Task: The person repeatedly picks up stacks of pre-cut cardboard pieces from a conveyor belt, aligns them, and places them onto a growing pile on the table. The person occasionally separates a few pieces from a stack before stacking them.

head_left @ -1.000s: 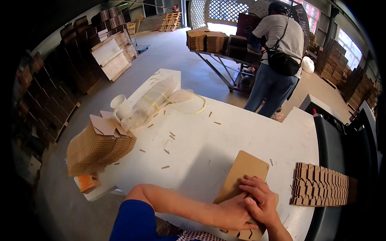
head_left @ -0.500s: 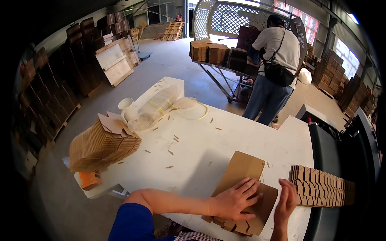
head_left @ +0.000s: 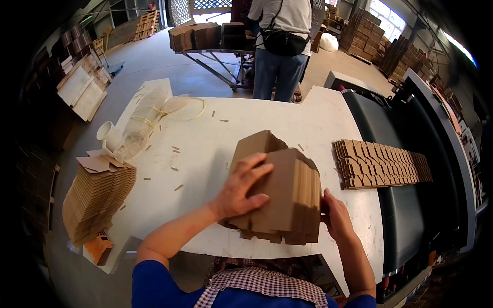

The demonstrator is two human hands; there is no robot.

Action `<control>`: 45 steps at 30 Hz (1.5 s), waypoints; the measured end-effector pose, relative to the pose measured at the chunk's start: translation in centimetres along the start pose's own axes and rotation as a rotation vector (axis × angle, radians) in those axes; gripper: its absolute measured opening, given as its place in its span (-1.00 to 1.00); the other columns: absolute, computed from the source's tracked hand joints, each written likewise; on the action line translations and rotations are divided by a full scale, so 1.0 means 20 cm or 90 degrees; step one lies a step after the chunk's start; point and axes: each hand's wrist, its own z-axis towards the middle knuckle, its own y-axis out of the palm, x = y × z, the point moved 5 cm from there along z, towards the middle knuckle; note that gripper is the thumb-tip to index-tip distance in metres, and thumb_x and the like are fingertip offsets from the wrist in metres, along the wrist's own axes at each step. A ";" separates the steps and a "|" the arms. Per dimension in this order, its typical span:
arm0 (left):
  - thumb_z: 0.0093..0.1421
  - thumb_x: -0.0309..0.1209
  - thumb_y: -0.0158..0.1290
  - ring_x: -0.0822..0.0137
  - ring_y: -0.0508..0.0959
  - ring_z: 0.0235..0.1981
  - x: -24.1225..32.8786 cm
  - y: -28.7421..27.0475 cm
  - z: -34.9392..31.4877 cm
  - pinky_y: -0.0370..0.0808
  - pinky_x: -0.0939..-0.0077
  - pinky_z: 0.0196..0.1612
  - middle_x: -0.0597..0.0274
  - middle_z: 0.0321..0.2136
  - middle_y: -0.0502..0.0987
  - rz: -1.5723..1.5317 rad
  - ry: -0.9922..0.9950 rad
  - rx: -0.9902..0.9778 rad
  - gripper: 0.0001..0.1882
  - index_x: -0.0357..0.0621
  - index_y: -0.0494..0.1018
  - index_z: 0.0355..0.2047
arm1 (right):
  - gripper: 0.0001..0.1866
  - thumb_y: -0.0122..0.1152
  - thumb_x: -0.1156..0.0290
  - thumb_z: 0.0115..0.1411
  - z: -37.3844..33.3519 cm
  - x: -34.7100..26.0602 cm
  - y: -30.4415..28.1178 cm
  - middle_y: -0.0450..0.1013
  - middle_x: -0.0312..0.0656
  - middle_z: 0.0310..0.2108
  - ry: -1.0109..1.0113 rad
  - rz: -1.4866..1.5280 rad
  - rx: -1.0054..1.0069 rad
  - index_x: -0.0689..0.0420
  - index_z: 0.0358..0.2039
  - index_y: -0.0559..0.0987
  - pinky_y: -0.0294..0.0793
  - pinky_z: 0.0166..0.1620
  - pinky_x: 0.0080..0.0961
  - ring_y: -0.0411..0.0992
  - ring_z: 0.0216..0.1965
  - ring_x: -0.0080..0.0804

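Seeing remotely my L hand [head_left: 239,191] spread on cardbd stack [head_left: 287,197]. R hand [head_left: 336,215] is apart, by stack's R edge; contact unclear.

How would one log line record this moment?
left hand: spread on cardboard stack | right hand: at stack's right side, contact unclear | white table: beneath stack

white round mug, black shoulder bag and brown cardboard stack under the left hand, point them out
White round mug [head_left: 112,138]: head view, outer side.
Black shoulder bag [head_left: 285,42]: head view, outer face.
Brown cardboard stack [head_left: 279,191] under left hand [head_left: 237,190]: head view, broad face.
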 end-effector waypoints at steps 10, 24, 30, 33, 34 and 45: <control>0.49 -0.24 -0.19 0.29 0.37 0.20 -0.25 -0.30 -0.53 0.28 0.38 0.26 0.11 0.18 0.40 -0.168 -0.284 0.177 -0.55 -0.11 0.28 0.31 | -0.23 -0.01 0.01 0.42 0.03 -0.13 0.62 0.13 -0.03 0.34 -0.214 -0.293 -0.252 0.21 0.43 0.04 0.62 -0.15 -0.45 0.47 0.03 -0.30; 0.47 -0.19 -0.10 0.51 0.45 0.02 -0.85 -0.80 -0.23 0.37 0.64 0.08 0.37 0.03 0.51 -0.420 -0.483 0.359 -0.55 -0.10 0.35 0.27 | -0.19 -0.20 -0.15 0.43 0.99 -0.23 1.34 -0.03 -0.04 0.44 -0.201 -0.120 -0.375 -0.05 0.49 -0.19 0.61 0.03 -0.19 0.13 0.37 -0.13; 0.44 -0.24 -0.09 0.39 0.56 -0.08 -1.32 -1.31 -0.27 0.48 0.52 -0.02 0.31 -0.05 0.56 -0.445 -0.474 0.532 -0.56 -0.08 0.33 0.26 | -0.07 -0.16 -0.31 0.34 1.46 -0.39 1.99 -0.09 -0.07 0.47 -0.245 -0.150 -0.399 -0.10 0.49 -0.22 0.60 0.02 -0.11 0.09 0.38 -0.01; 0.43 -0.19 -0.12 0.25 0.55 -0.01 -1.38 -1.49 -0.41 0.48 0.42 0.05 0.17 0.05 0.51 -0.411 -0.421 0.809 -0.50 -0.15 0.26 0.29 | -0.08 -0.14 -0.25 0.37 1.45 -0.39 2.17 -0.08 -0.03 0.47 -0.278 -0.196 -0.389 0.04 0.48 -0.16 0.52 0.11 -0.18 0.03 0.43 -0.14; 0.44 -0.16 -0.12 0.23 0.54 0.01 -1.34 -1.50 -0.42 0.47 0.40 0.06 0.14 0.09 0.49 -0.403 -0.387 0.917 -0.48 -0.17 0.24 0.29 | -0.08 -0.12 -0.24 0.36 1.49 -0.37 2.16 -0.09 0.03 0.46 -0.347 -0.249 -0.361 0.07 0.48 -0.14 0.47 0.15 -0.17 0.05 0.42 -0.06; 0.23 -0.22 0.10 -0.03 0.34 0.26 -0.75 -0.98 0.00 -0.03 -0.26 0.38 0.09 0.07 0.51 0.832 0.138 0.127 -0.72 -0.13 0.59 -0.17 | -0.16 0.04 -0.03 0.34 1.62 -0.20 2.15 -0.07 0.30 0.39 -0.558 -0.399 -0.295 0.27 0.40 0.02 0.20 0.34 -0.20 0.07 0.37 0.23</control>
